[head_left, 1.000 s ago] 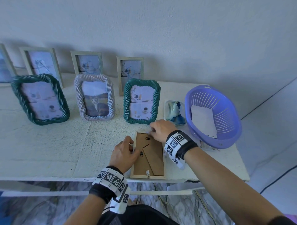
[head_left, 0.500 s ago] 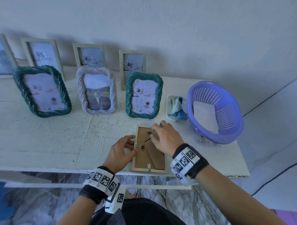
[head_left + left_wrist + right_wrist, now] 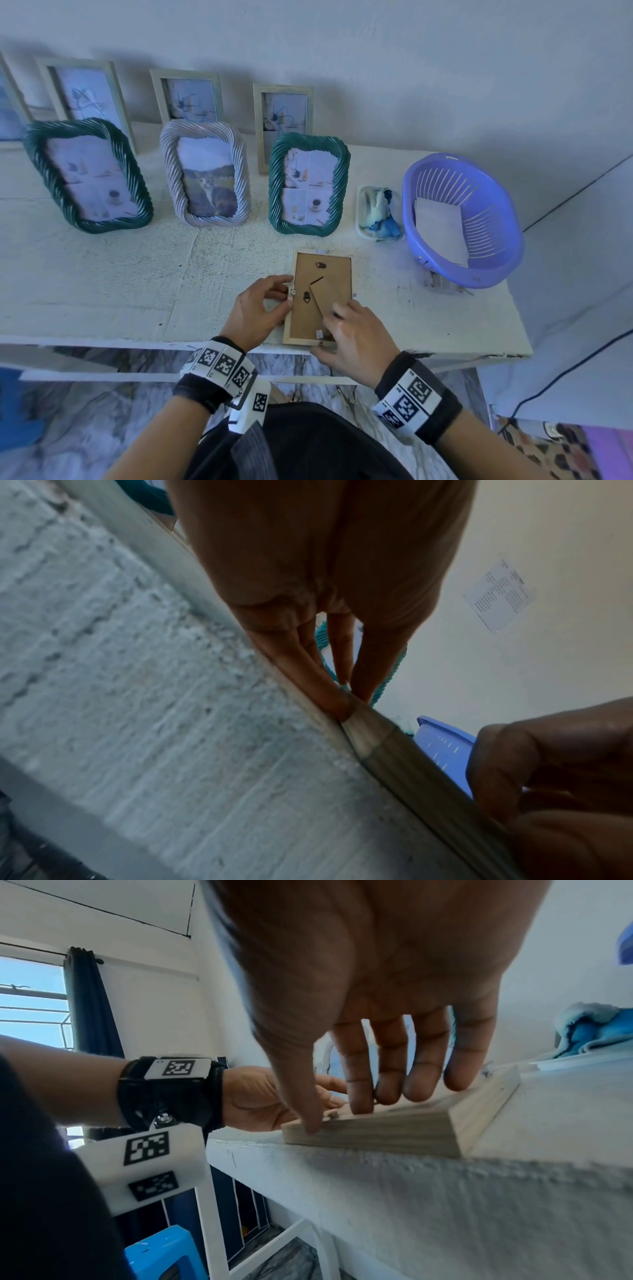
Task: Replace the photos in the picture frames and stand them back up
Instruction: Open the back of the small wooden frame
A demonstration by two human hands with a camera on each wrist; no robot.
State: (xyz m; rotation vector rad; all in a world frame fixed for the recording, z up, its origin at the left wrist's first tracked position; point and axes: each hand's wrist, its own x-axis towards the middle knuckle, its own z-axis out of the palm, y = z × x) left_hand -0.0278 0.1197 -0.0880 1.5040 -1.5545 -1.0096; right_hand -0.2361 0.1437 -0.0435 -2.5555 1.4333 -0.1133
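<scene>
A wooden picture frame (image 3: 322,274) lies face down near the front edge of the white table (image 3: 120,291), its brown backing and folded stand facing up. My left hand (image 3: 286,294) pinches the frame's left edge at a small metal tab; in the left wrist view its fingertips (image 3: 337,699) meet on the frame's side (image 3: 411,764). My right hand (image 3: 329,330) rests on the lower right of the backing. In the right wrist view its straight fingers (image 3: 390,1091) press on the frame (image 3: 394,1123), with the thumb at the near edge.
A purple basket (image 3: 496,240) holding white paper (image 3: 442,229) stands at the right, next to a small tray with a blue cloth (image 3: 378,212). Two green rope frames (image 3: 308,185) (image 3: 87,174) and a grey one (image 3: 205,174) stand behind, and plain frames lean on the wall.
My right hand has slid from the frame's far end down to its near lower right. The left hand has stayed at the left edge.
</scene>
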